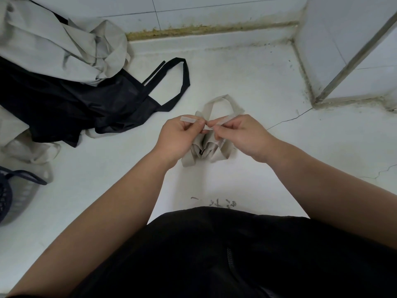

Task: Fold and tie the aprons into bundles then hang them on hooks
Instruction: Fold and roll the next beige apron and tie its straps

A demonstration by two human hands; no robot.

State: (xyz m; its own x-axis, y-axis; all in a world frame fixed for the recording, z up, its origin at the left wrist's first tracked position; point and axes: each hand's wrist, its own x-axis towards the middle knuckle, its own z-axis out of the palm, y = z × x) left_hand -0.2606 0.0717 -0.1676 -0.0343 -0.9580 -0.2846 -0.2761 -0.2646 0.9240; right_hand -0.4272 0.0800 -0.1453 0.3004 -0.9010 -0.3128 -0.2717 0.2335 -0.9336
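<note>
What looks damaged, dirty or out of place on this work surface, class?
A thin crack runs across the white surface right of the beige bundle. Brownish grime lines the back wall joint. Unfolded aprons lie heaped at left.

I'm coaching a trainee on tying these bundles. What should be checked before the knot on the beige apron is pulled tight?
1. Left hand pinches one tie end: ok.
2. Right hand pinches the other tie end: ok.
3. Beige bundle gathered compactly under the hands: ok.
4. Neck loop lies free beyond the hands, ready for a hook: ok.
5. Ties crossed into a knot: cannot tell, the fingers hide the crossing.
6. Black apron lies apart from the bundle: ok.
</note>
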